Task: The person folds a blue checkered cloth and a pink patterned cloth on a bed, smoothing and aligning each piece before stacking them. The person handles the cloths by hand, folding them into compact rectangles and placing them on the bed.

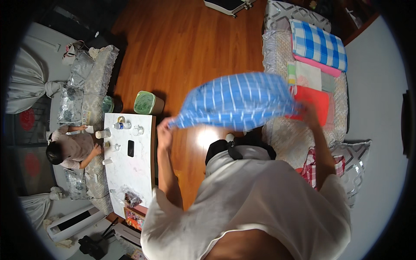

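A blue cloth with white check lines [236, 99] is stretched out in the air in front of me, billowing and a little blurred. My left hand [164, 133] is closed on its left corner. At the other end, my right hand [308, 114] grips the right corner, partly smeared by motion. Under and beside the right hand, a red folded cloth [313, 100] lies on the sofa. Whether the blue piece is a single sheet or a sewn cover, I cannot tell.
The right-hand sofa [281, 143] holds a folded blue-and-white plaid blanket [318, 41] and a red checked cloth [308, 167]. At left, a marble-topped table [130, 173] carries jars and a black phone [131, 148]; a green-lined bin [147, 103] stands beside it. A seated person [80, 149] is beyond.
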### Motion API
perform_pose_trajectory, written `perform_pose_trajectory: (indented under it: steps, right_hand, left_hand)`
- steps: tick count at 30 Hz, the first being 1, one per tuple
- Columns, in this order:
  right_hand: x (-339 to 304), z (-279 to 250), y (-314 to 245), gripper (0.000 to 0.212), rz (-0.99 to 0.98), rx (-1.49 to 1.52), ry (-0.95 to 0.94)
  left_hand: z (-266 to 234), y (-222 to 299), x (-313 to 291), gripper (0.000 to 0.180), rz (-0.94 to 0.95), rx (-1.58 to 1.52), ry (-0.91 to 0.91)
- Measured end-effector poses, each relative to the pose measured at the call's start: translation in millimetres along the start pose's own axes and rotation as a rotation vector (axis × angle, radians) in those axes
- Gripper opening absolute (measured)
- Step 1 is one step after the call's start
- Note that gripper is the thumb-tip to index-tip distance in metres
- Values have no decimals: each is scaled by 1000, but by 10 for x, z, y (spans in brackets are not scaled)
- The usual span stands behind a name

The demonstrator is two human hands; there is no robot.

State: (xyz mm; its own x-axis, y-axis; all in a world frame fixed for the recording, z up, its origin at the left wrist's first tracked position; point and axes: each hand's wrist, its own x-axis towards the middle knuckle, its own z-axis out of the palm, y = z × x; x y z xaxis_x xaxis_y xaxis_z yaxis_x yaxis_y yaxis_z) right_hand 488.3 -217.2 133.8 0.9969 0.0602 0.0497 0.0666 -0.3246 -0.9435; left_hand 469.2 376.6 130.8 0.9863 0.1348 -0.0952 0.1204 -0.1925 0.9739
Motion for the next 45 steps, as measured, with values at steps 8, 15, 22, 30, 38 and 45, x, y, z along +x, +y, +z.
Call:
perform_pose_trajectory:
  steps: [8,15,22,30,38,45]
  right_hand:
    - [-1013,74,384,26,460,-87,-144]
    - [-1799,158,181,37,654,-253,-466]
    - [-1607,228,-38,43,468,-523,-596]
    - [-781,-156,-213,55,247,-750,-264]
    - [-725,-1173,-1048,34,-6,-990,68]
    - [-1399,-1742,-1959,24,-105,-1069,232]
  left_hand:
    - [-4,-419,-972,12,-520,-139,-365]
    - [28,-516,-1663,16,-701,1,-720]
    - [63,-489,-1398,20,-390,273,-742]
    - [532,314,95,15,33,206,-504]
    - [1131,1590,362,15,205,23,-443]
    - [1290,2155,-127,15,384,-125,-492]
